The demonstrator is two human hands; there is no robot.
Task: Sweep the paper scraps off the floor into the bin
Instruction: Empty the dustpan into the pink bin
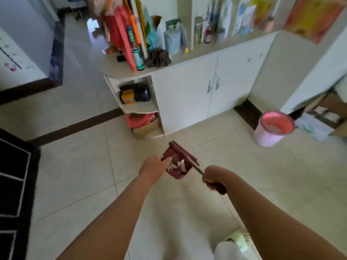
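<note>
A dark red dustpan (178, 174) hangs above the tiled floor in the middle of the view, with white paper scraps (178, 165) lying in it. My left hand (155, 165) grips the dustpan at its left side. My right hand (213, 177) is closed on the dark red handle of a small broom (185, 152), whose head rests across the far edge of the dustpan. A pink bin (270, 136) with a pink liner stands on the floor to the right, well apart from the dustpan, and holds pale scraps.
A white cabinet (187, 94) with corner shelves stands straight ahead, its top crowded with bottles and bags. Cardboard boxes (330, 111) and papers lie at the far right. A black mat (15, 184) covers the floor at the left. A foot in a light slipper (238, 240) shows below.
</note>
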